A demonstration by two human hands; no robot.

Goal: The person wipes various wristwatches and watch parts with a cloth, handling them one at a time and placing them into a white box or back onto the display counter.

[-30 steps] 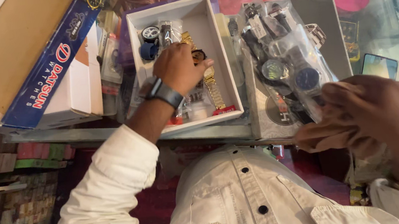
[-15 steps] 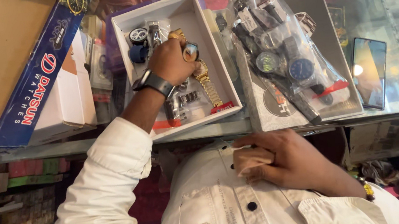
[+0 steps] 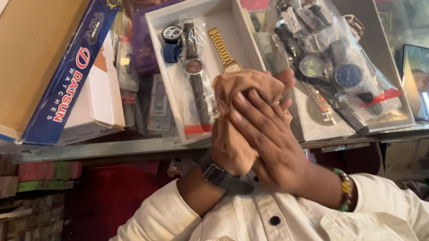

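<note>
Cloth (image 3: 245, 83), tan and crumpled, is sitting bunched between both hands, held up close in front of the white shirt, over the near edge of the white watch box (image 3: 168, 78). Left hand (image 3: 230, 142) is curling around it from below, a dark watch showing on that wrist. Right hand (image 3: 268, 136) is pressing flat over the top, fingers (image 3: 248, 114) lying together against the cloth. Whether anything is wrapped inside cannot be told. Behind, a gold watch (image 3: 222, 49) is lying in the box, and bagged watches (image 3: 324, 57) are resting on the glass counter (image 3: 97, 150).
</note>
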